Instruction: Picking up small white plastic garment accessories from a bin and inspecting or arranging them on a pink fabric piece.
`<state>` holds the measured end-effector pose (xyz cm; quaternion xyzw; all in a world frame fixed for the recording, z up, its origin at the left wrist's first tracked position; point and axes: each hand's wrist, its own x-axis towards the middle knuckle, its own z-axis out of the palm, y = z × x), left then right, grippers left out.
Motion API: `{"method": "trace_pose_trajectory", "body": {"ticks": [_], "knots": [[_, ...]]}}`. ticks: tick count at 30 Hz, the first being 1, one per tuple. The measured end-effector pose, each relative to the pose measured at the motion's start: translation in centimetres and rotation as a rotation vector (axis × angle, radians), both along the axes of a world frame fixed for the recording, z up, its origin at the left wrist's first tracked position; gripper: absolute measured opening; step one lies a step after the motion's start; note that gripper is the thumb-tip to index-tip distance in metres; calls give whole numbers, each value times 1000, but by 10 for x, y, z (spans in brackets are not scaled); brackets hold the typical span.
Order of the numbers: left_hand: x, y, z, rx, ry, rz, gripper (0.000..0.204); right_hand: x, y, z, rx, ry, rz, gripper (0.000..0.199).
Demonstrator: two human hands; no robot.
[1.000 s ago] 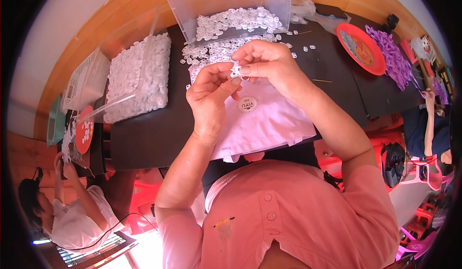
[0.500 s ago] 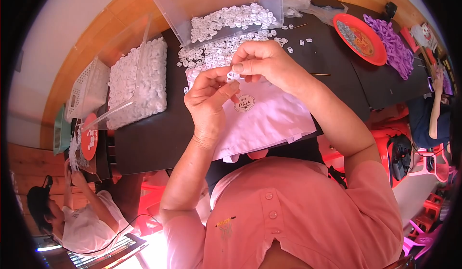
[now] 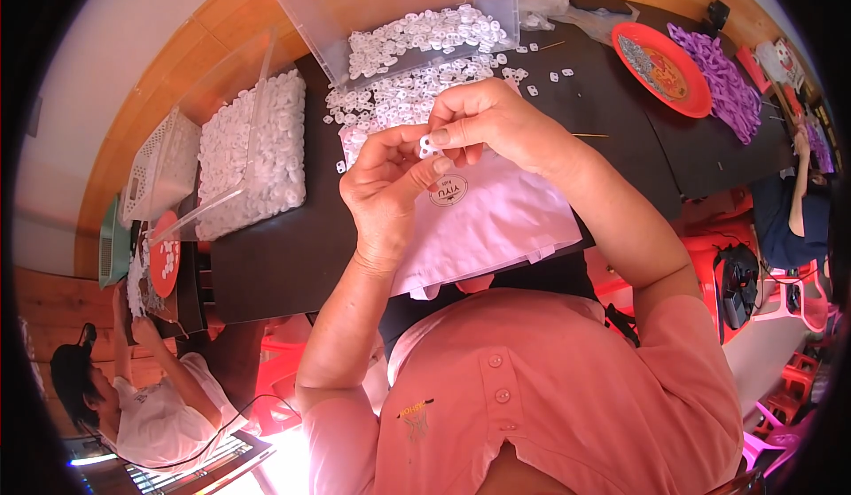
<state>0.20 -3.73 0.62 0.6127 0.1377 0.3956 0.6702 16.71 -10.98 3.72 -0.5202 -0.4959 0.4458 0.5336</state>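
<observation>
My left hand point(image 3: 387, 187) and my right hand point(image 3: 493, 125) meet above a pale pink cloth point(image 3: 496, 220) on the black table point(image 3: 284, 256). Between their fingertips they pinch one small white plastic piece point(image 3: 429, 148). Just beyond the hands lies a loose heap of the same white pieces point(image 3: 390, 101), spilling from a tilted clear plastic box point(image 3: 390, 7).
A second clear bin full of white pieces point(image 3: 253, 154) stands at the left, with a white basket point(image 3: 160, 171) beyond it. A red plate point(image 3: 660, 65) and purple pieces point(image 3: 722, 83) lie at the right. Other people sit at the lower left point(image 3: 142, 406) and far right point(image 3: 802, 211).
Both hands have stayed together on the small white piece, with only slight turning of the fingers. The view has shifted a little.
</observation>
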Motion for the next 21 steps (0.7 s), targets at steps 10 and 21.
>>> {"method": "trace_pose_trajectory", "body": {"ticks": [10,21], "knots": [[-3,1,-9,208,32,71,33,2,-3,3,-28,-44,73,21],[-7,-1,-10,614,39,259,31,-9,-9,6,-20,27,78,21]]}}
